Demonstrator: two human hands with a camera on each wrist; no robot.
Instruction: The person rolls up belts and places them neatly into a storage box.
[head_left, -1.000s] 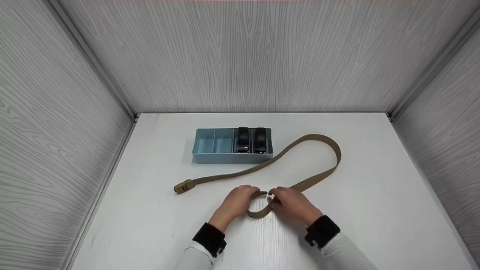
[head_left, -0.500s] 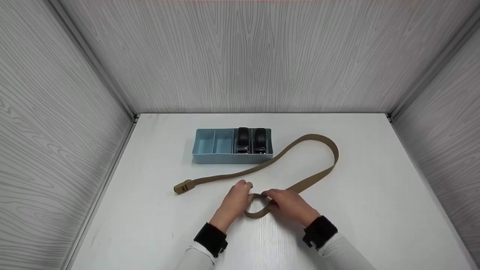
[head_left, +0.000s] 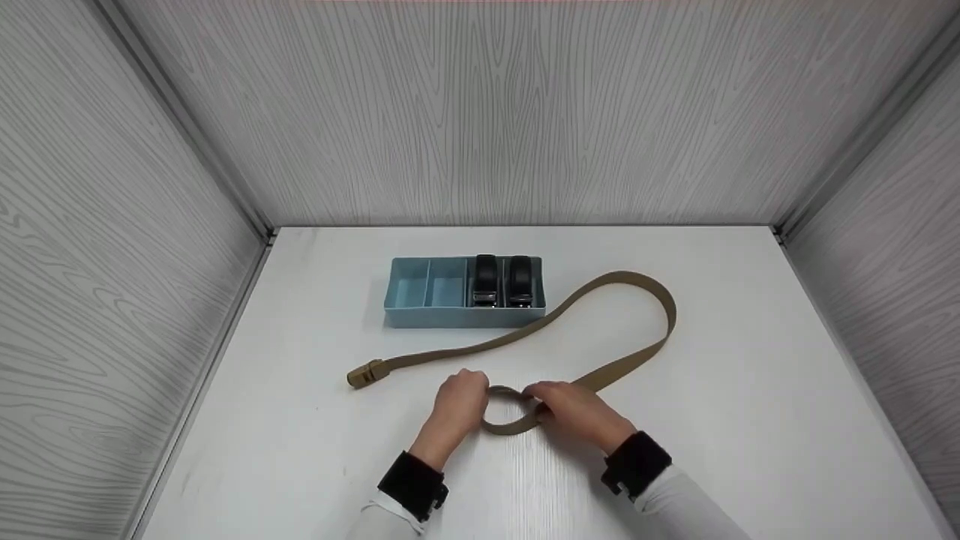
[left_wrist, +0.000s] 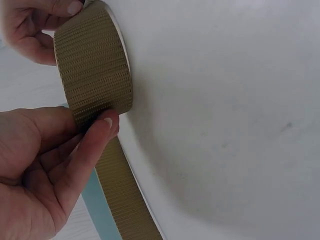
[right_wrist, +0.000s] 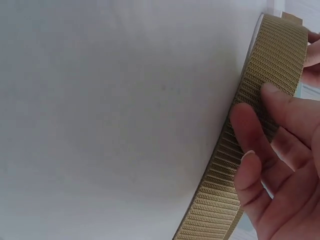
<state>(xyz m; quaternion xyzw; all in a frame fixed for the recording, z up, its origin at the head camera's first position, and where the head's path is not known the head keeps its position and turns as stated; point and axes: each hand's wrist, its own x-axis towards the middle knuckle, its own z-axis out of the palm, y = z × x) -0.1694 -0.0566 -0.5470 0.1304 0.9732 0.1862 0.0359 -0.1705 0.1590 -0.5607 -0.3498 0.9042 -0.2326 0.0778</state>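
Observation:
A khaki webbing belt (head_left: 616, 369) stands on edge across the white table, its near end bent round into a small ring. My left hand (head_left: 459, 401) pinches the left side of this ring; in the left wrist view its thumb and finger nip the webbing (left_wrist: 95, 65). On the ring's right side, where the strap overlaps itself, my right hand (head_left: 585, 412) pinches the belt, and the right wrist view shows fingertips (right_wrist: 245, 117) against the ribbed webbing. The belt's far end carries a khaki buckle (head_left: 367, 373), lying to the left beyond my left hand.
Behind the belt sits a blue divided tray (head_left: 461, 318). Its right compartments hold two black coiled items (head_left: 486, 277) with shiny metal front ends. The strap passes close by the tray's front right corner. Grey wood-grain walls (head_left: 480, 112) enclose the table at the back and sides.
My left hand has shifted to the left along the ring, lifting off and gripping it again. My right hand moved slightly left, the ring widened a little, and the belt's right bend drew in slightly.

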